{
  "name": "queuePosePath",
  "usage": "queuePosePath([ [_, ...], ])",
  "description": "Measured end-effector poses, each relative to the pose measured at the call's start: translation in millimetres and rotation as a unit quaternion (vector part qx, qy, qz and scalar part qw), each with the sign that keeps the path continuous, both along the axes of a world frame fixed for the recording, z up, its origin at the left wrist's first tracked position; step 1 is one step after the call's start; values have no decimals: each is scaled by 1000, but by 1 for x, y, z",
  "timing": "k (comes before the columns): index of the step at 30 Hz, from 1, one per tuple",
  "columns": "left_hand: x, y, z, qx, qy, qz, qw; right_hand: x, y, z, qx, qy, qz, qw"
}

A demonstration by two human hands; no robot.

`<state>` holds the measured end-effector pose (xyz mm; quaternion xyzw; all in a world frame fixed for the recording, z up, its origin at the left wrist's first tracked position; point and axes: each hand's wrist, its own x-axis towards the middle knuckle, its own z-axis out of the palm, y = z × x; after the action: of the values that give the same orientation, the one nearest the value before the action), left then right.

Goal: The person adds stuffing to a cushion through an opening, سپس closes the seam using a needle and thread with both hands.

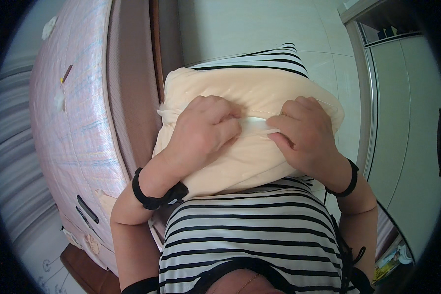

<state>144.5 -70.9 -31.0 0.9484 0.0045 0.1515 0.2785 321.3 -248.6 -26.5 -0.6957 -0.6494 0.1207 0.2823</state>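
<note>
A plump cream-coloured pillow (250, 154) in a soft cover lies across my lap, over striped black-and-white clothing. Along its middle runs a slit in the cover, with a strip of white (256, 124) showing in the gap. My left hand (206, 125) is closed, thumb and fingers pinching the cover at the left end of the slit. At the right end, my right hand (304, 130) pinches the cover's edge between thumb and curled fingers. Whether a zip or a seam lines the slit is too small to tell. Black bands circle both wrists.
To my left stands a bed with a shiny, plastic-covered mattress (83, 122). A dark flat object (87, 209) and a thin brown stick-like item (67, 73) lie on it. A wardrobe with pale sliding doors (406, 108) is on the right. Pale tiles (259, 29) cover the floor ahead.
</note>
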Motion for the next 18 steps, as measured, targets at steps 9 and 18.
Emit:
queuePosePath([
  [9, -6, 1, -7, -65, 23, -36, 997, -9, 13, 0, 29, 110, -9, 994],
  [18, 2, 10, -1, -160, 104, 80, 978, -8, 19, -7, -61, 117, -76, 988],
])
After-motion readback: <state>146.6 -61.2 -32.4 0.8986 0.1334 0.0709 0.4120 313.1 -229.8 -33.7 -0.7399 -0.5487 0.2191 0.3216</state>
